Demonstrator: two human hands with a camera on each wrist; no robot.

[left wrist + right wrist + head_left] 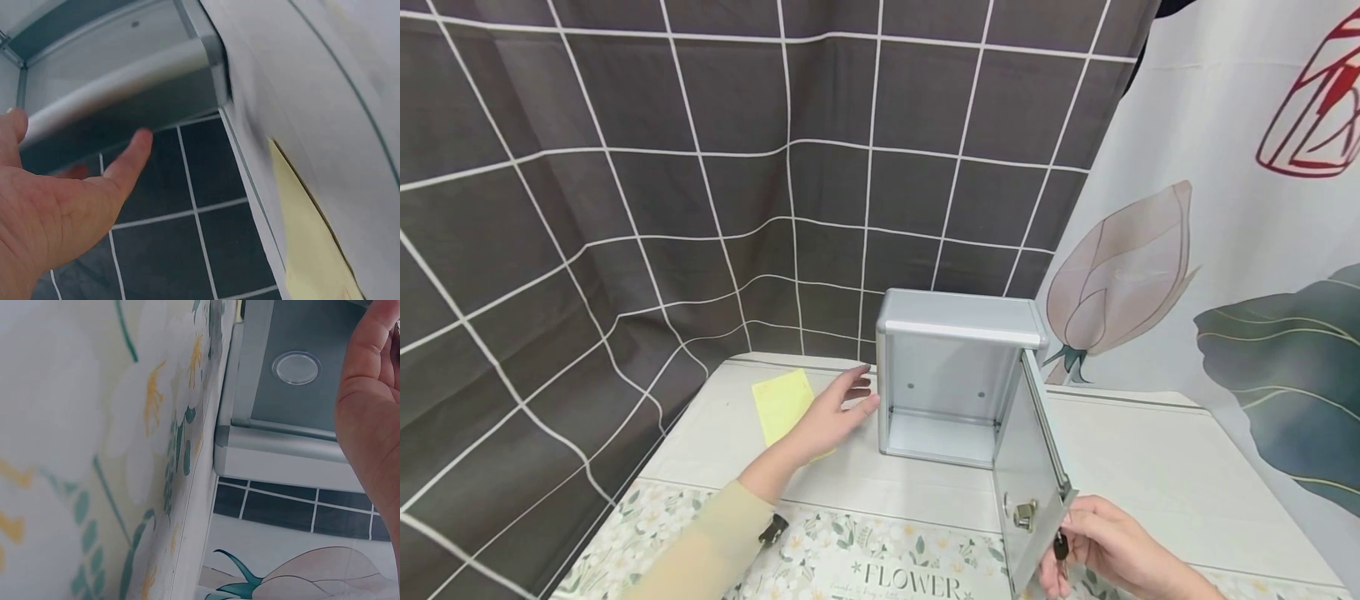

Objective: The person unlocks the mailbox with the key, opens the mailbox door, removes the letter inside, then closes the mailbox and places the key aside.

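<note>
A silver metal box [958, 315] stands on the table, its hinged door [1026, 467] swung out toward me. The interior is bare, with small holes in the back panel. Beside the box's left wall is my left hand [835, 412], its fingers extended and holding nothing; whether they touch the wall cannot be told. At the outer face of the door, my right hand [1105, 537] pinches a key at the lock, where a black-headed key [1061, 547] hangs by the fingers. On the door's inner face sits the metal lock [1024, 514]. The right fingertips are partly hidden.
A yellow paper sheet [781, 402] lies on the table left of the box, partly under the left forearm. The floral tablecloth [850, 550] covers the front. A dark checked curtain [715, 200] hangs behind, and a white printed curtain [1150, 275] hangs at right.
</note>
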